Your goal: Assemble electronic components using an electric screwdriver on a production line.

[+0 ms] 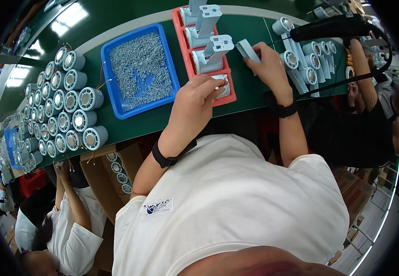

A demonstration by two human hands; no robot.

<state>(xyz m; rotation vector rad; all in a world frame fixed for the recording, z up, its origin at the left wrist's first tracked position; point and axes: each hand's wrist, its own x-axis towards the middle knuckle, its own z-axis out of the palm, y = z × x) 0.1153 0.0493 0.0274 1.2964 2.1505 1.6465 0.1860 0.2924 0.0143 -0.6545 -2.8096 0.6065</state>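
Observation:
Nearest to me in the red fixture (231, 98) lies a white cylindrical motor (226, 87). Over it my left hand (192, 103) is closed, its fingertips pinching thin wires with a small white end; the fingers partly hide the motor. To the right, my right hand (269, 66) grips a pale grey bracket arm (247, 50), tilted above the green table and apart from the fixture. Farther along the fixture, motors with upright bracket arms (213, 53) sit in the other slots.
A blue tray (105, 87) of small screws stands left of the fixture. Many pale motors (83, 120) are stacked at the table's left. Assembled units (311, 76) lie at the right, beneath a black corded tool (330, 27). Co-workers (77, 221) sit on both sides.

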